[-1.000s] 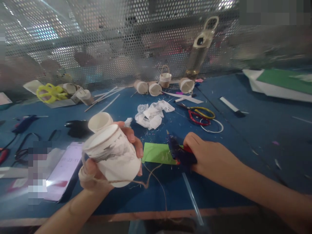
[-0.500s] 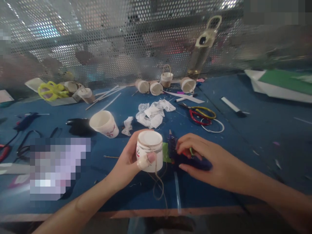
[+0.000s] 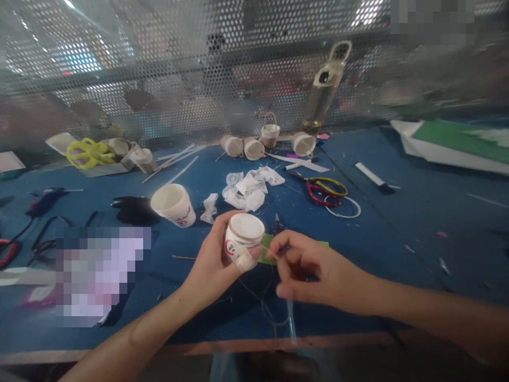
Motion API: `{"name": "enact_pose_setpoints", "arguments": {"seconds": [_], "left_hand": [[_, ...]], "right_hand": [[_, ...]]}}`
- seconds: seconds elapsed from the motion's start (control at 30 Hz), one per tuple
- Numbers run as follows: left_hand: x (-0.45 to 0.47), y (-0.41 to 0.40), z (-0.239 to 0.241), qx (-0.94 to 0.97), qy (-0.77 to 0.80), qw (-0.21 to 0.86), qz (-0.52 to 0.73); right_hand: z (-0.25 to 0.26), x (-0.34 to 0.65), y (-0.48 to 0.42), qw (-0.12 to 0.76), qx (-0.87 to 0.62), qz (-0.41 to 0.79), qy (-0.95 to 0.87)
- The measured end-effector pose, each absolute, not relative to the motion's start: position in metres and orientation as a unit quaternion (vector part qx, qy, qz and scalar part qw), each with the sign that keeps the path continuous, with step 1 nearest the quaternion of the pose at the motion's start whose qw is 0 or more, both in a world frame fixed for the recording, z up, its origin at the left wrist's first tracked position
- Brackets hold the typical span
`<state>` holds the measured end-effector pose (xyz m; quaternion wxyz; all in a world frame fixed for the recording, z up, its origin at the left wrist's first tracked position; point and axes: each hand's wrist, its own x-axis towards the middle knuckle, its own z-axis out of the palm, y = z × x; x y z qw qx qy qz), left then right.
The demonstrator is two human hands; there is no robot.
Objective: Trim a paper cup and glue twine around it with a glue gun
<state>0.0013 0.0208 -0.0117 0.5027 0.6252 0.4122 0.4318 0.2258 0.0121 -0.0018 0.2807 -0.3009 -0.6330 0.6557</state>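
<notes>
My left hand (image 3: pixel 217 254) is wrapped round a white paper cup (image 3: pixel 243 231) held bottom up, with red and black print on its side. Brown twine circles the cup near its upturned base. My right hand (image 3: pixel 314 268) pinches the loose twine (image 3: pixel 270 251) just right of the cup, and its tail loops down below. Behind my right hand a dark blue glue gun (image 3: pixel 277 222) lies on a green piece (image 3: pixel 267 255), its body mostly hidden. A clear glue stick (image 3: pixel 292 323) sticks out toward the table's front edge.
Another white paper cup (image 3: pixel 173 206) leans at the left, near crumpled white lace (image 3: pixel 254 188). Scissors (image 3: pixel 326 191) lie at right. Several small twine-wrapped cups (image 3: pixel 253 149) and a bottle (image 3: pixel 324 95) stand along the mesh panel. A second glue gun (image 3: pixel 47 201) lies far left.
My right hand has let go of the glue gun, which now rests on the table, and has taken the twine beside the cup. The cup has tilted slightly in my left hand.
</notes>
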Motion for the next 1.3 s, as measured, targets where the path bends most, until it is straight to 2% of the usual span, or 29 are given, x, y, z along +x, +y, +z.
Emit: {"name": "enact_pose_setpoints", "arguments": {"seconds": [0.17, 0.23, 0.3, 0.4, 0.57, 0.67, 0.93, 1.3], "left_hand": [[0.0, 0.02, -0.014, 0.659, 0.421, 0.466, 0.414], [0.0, 0.02, -0.015, 0.669, 0.424, 0.46, 0.402], [0.001, 0.02, -0.016, 0.671, 0.428, 0.459, 0.394], [0.003, 0.02, -0.018, 0.678, 0.433, 0.456, 0.381], [0.005, 0.017, -0.019, 0.663, 0.424, 0.491, 0.374], [0.006, 0.015, -0.017, 0.642, 0.414, 0.528, 0.371], [0.009, 0.013, -0.015, 0.582, 0.385, 0.611, 0.373], [0.011, 0.012, -0.02, 0.552, 0.374, 0.645, 0.374]], "right_hand": [[0.003, 0.23, 0.015, 0.364, -0.388, 0.338, -0.776], [0.001, 0.233, 0.017, 0.37, -0.382, 0.255, -0.808], [-0.001, 0.237, 0.018, 0.37, -0.372, 0.222, -0.822], [-0.001, 0.239, 0.016, 0.372, -0.382, 0.26, -0.805], [0.0, 0.237, 0.016, 0.386, -0.384, 0.423, -0.725], [-0.002, 0.235, 0.016, 0.385, -0.379, 0.478, -0.693], [-0.004, 0.233, 0.016, 0.398, -0.37, 0.466, -0.698], [-0.004, 0.231, 0.012, 0.406, -0.382, 0.44, -0.704]]}}
